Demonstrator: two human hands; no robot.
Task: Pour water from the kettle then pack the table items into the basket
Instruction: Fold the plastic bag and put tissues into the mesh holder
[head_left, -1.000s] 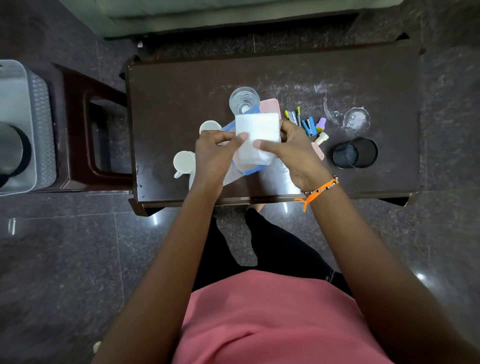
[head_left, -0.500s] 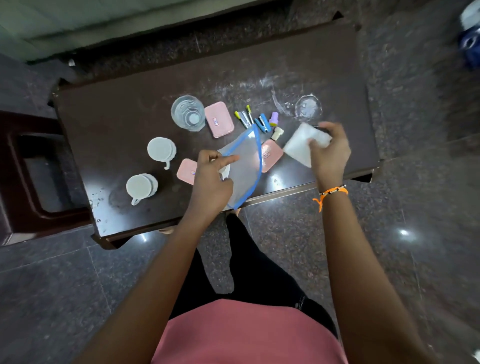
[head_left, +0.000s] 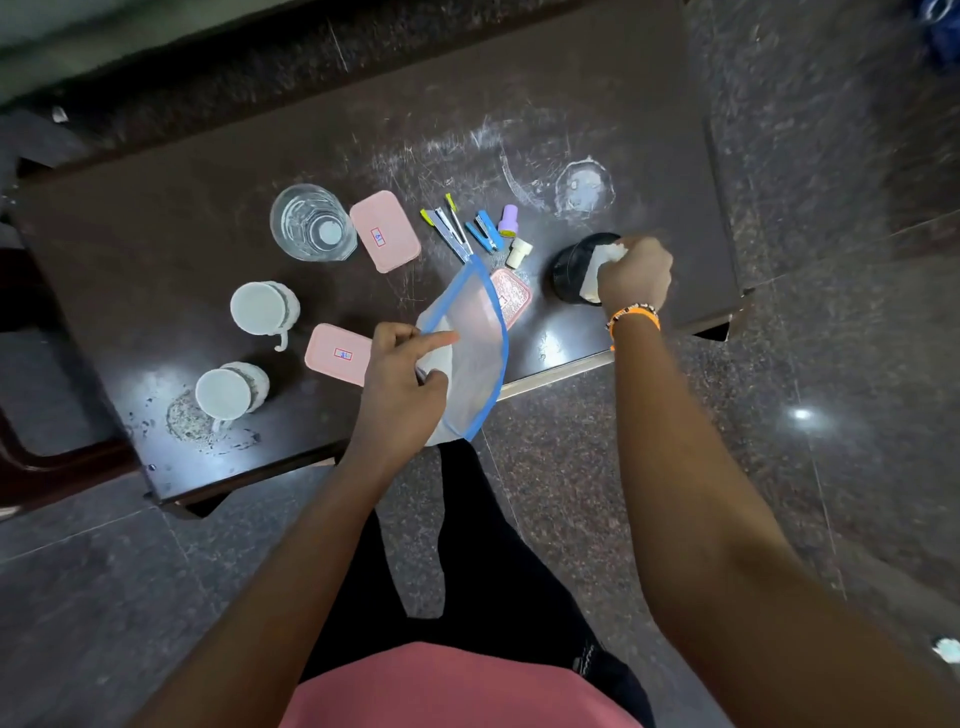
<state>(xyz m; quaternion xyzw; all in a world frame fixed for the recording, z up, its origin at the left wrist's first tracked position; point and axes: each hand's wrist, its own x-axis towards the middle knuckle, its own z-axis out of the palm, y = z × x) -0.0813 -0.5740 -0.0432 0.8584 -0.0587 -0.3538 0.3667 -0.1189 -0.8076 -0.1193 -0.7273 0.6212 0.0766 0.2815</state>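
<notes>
My left hand holds a clear pouch with a blue rim above the table's front edge. My right hand grips a white folded paper over the mouth of a black cup at the table's right. A glass of water stands at mid-table. Two white mugs lie at the left. Three pink boxes sit around the pouch. The basket and kettle are out of view.
Small staplers and stamps lie in a cluster behind the pouch. The dark table shows wet marks at front left and back right. A dark stool stands at the left edge. Dark stone floor surrounds the table.
My right hand carried the white paper from the pouch rightward to the black cup. My left hand kept the pouch. The view swung right, so the basket left the frame.
</notes>
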